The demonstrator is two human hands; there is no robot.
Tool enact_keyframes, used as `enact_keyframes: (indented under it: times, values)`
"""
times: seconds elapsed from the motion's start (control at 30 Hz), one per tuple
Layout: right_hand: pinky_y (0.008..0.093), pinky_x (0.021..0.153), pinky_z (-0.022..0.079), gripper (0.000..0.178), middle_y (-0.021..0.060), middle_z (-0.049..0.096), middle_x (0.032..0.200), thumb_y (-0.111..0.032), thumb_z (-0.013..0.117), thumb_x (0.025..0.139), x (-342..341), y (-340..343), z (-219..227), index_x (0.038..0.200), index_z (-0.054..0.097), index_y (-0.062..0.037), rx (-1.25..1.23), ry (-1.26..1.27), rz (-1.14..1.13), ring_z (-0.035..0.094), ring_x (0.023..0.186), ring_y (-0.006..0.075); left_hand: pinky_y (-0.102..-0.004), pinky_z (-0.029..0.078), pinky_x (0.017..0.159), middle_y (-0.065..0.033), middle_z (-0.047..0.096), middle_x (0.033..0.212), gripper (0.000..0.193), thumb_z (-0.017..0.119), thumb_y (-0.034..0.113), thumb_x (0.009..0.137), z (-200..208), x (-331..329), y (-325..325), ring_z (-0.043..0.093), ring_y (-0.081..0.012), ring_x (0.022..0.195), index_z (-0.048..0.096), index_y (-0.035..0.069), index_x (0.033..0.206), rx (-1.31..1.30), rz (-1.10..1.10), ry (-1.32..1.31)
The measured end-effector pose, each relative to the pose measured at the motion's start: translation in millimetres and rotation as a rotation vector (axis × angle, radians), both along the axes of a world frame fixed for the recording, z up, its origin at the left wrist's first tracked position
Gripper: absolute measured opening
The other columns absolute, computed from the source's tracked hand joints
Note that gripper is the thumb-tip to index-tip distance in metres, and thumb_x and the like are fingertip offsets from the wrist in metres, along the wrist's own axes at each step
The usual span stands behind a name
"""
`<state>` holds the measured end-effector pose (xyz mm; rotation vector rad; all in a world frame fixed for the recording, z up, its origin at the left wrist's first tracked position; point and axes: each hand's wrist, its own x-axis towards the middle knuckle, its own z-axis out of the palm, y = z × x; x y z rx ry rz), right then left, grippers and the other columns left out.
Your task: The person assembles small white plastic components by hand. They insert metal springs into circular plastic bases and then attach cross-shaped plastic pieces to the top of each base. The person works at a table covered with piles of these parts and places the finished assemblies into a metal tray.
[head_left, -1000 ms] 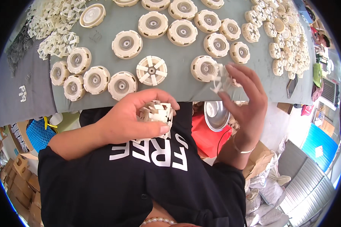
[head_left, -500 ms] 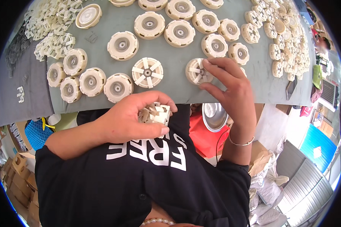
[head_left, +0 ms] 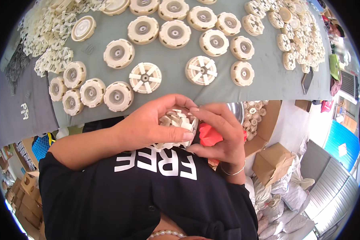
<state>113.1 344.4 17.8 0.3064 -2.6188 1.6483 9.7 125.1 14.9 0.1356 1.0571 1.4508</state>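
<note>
My left hand (head_left: 142,122) is wrapped round a handful of cream plastic spoked pieces (head_left: 174,118), just off the table's front edge. My right hand (head_left: 224,134) reaches in from the right, fingertips and thumb curved on the outer edge of the same handful. Part of the pieces is hidden behind my fingers. Beyond my hands, on the table, lie two round cream plastic housings with spoked pieces seated on top, a left one (head_left: 145,77) and a right one (head_left: 201,70).
Several round housings with coiled springs (head_left: 175,35) stand on the grey-green tabletop (head_left: 168,56). Loose spoked pieces (head_left: 54,60) are heaped at the left, and assembled wheels (head_left: 304,44) at the right. Below the table edge are a carton of small parts (head_left: 264,132) and a red bag (head_left: 210,135).
My right hand has left the right-hand housing, whose spoked piece now shows in full, and has come down to the handful in my left hand. The view has shifted slightly.
</note>
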Motion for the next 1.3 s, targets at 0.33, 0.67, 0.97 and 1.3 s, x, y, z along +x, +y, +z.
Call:
enact_keyframes:
  times: [0.33,0.67,0.97,1.3]
  values:
    - [0.0335,0.091,0.054,0.060,0.0126,0.063,0.125,-0.002,0.078,0.072,-34,118,-9,0.131,0.065,0.0029,0.024,0.125,-0.511,0.062,0.107,0.0219,-0.0291,0.051,0.095,-0.0071,0.065,0.118,0.042,0.069,0.013,0.093,-3,3,10,0.061,-0.0125,0.111,0.057,0.004,0.133,-0.059,-0.053,-0.078]
    - [0.0333,0.079,0.056,0.052,0.0108,0.069,0.111,-0.008,0.079,0.075,-103,133,3,0.126,0.071,-0.0019,0.454,0.100,-0.232,0.064,0.087,0.0214,-0.0287,0.054,0.089,-0.0073,0.065,0.117,0.042,0.071,0.012,0.093,-9,-1,9,0.063,-0.0124,0.105,0.057,0.004,0.132,-0.087,0.043,-0.105]
    - [0.0350,0.076,0.056,0.050,0.0100,0.068,0.108,-0.020,0.087,0.078,-105,116,-1,0.122,0.073,-0.0019,0.611,0.046,-0.340,0.064,0.082,0.0229,-0.0297,0.052,0.093,-0.0070,0.064,0.117,0.040,0.071,0.011,0.093,-13,-5,9,0.062,-0.0128,0.108,0.058,0.005,0.130,-0.065,0.020,-0.119]
    - [0.0409,0.085,0.054,0.047,0.0149,0.065,0.118,-0.023,0.079,0.089,-105,109,-13,0.129,0.069,-0.0017,0.698,0.039,-0.363,0.067,0.101,0.0327,-0.0291,0.052,0.093,-0.0068,0.064,0.118,0.039,0.070,0.011,0.093,-11,-6,6,0.061,-0.0126,0.109,0.058,0.005,0.130,-0.050,0.020,-0.114]
